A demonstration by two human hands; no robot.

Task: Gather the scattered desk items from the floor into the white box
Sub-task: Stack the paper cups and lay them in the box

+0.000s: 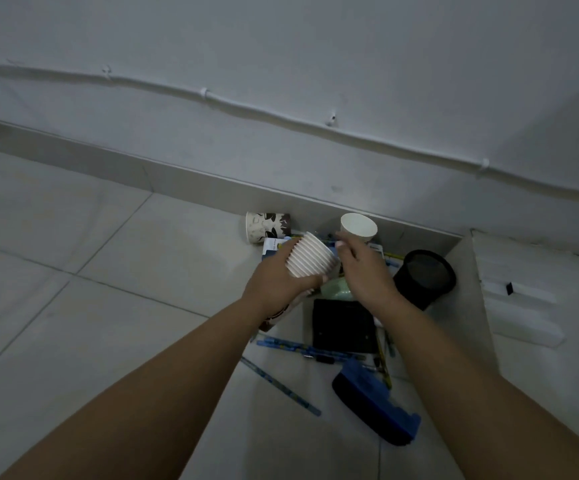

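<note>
Left hand (274, 282): fingers wrapped round a stack of paper cups (310, 256), held tilted above the floor clutter.
Right hand (364, 268): fingers loosely curled beside the stack; whether they pinch anything I cannot tell.
Single cup (359, 226): white, just past the right fingertips, near the wall.
Patterned cup (267, 226): on its side against the skirting.
Floor items: black mesh pen pot (425, 277), black wallet-like square (343, 327), blue pens (302, 348), blue and black eraser block (374, 403).
White box (523, 289): to the right, against the wall, apart from both hands.
</note>
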